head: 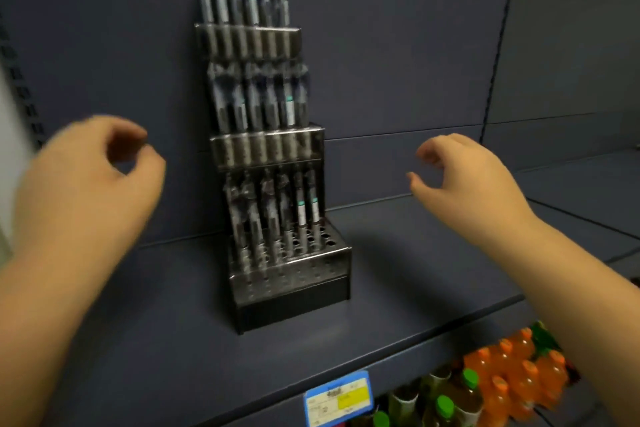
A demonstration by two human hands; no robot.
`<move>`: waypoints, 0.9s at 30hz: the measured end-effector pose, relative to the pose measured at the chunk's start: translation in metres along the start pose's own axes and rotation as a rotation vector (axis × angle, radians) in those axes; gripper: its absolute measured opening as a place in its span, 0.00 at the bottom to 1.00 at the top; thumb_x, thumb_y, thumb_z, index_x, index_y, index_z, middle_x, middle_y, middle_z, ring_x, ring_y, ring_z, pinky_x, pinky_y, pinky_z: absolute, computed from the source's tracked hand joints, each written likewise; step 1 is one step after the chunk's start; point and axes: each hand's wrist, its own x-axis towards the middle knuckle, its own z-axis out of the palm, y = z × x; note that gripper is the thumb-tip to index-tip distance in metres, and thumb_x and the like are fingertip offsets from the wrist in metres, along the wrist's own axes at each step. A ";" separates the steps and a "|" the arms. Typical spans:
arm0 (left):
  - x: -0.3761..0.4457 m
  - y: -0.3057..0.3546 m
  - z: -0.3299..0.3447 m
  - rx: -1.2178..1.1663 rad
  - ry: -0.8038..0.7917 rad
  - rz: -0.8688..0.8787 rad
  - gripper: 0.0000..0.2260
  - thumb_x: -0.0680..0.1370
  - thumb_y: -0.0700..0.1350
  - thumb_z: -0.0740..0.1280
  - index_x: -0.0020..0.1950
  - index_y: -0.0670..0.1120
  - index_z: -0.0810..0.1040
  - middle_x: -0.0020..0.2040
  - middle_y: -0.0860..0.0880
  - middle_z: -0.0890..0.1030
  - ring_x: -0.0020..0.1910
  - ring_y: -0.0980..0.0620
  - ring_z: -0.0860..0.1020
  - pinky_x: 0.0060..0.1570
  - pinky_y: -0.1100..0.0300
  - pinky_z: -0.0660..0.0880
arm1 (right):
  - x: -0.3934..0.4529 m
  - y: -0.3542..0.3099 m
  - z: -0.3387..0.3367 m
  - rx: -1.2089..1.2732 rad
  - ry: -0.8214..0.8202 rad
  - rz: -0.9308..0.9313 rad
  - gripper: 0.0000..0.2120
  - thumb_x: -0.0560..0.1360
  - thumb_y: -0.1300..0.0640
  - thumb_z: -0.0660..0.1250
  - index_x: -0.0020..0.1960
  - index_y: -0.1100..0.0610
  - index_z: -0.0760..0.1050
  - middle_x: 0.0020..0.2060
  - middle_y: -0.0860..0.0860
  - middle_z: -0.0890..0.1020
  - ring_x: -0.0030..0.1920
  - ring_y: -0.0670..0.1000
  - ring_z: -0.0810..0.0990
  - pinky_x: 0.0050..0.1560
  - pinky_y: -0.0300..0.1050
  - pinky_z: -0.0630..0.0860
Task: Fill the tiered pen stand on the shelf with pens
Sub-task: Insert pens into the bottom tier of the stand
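A tiered pen stand [273, 163] stands on a dark shelf [398, 288], wrapped pens [254, 104] filling its tiers. Both empty hands hover beside it, left [86, 180] and right [464, 184], each grip loosely spread. Bottles [512, 378] sit below.

A dark blue-grey shelf [398, 305] juts from a matching panelled back wall [398, 62] under dim light, with a blue and yellow price tag [338, 400] on its front edge and orange and green-capped bottles [502, 385] on the level below.
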 end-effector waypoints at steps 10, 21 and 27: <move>-0.043 0.242 0.115 0.042 -0.445 0.485 0.21 0.74 0.59 0.61 0.63 0.52 0.76 0.58 0.49 0.80 0.58 0.45 0.77 0.59 0.47 0.76 | -0.016 0.179 -0.063 -0.218 -0.147 0.181 0.13 0.77 0.53 0.69 0.59 0.57 0.77 0.54 0.54 0.78 0.55 0.58 0.78 0.51 0.52 0.77; -0.130 0.418 0.317 -0.028 -0.913 0.495 0.21 0.79 0.54 0.64 0.71 0.52 0.71 0.66 0.52 0.74 0.63 0.50 0.75 0.59 0.52 0.75 | -0.058 0.393 -0.142 -0.333 -0.269 0.363 0.17 0.78 0.49 0.66 0.65 0.54 0.75 0.59 0.52 0.77 0.60 0.56 0.76 0.57 0.52 0.77; -0.150 0.513 0.399 -0.085 -1.009 0.524 0.22 0.79 0.52 0.64 0.73 0.50 0.70 0.69 0.49 0.73 0.63 0.48 0.75 0.59 0.50 0.75 | -0.055 0.513 -0.179 -0.367 -0.298 0.527 0.11 0.78 0.52 0.67 0.59 0.54 0.75 0.54 0.54 0.76 0.55 0.57 0.77 0.48 0.47 0.72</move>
